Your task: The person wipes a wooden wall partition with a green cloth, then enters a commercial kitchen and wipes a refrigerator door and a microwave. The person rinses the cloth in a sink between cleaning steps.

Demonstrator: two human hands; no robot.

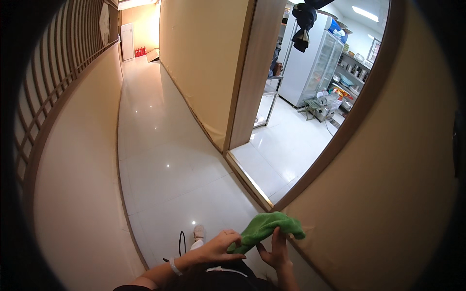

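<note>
A green cloth (pixel 267 227) hangs bunched between my two hands, low in the view and in front of my dark clothing. My left hand (pixel 227 245) is at the cloth's left end, with thumb and fingers around its lower edge; a pale band circles that wrist. My right hand (pixel 278 251) holds the cloth from below, a finger raised against its right part and the thumb near its underside. Beneath, one light patterned shoe (pixel 198 232) shows on the floor, and a thin black cable loop (pixel 182 243) is beside it.
A glossy tiled corridor (pixel 160 145) runs ahead to several red fire extinguishers (pixel 140 51) and a cardboard piece (pixel 153 55). On the right, a doorway with a raised sill (pixel 251 182) opens onto a room with a glass-door refrigerator (pixel 322 65), a metal machine (pixel 326 109) and shelves. A lattice panel lines the left wall.
</note>
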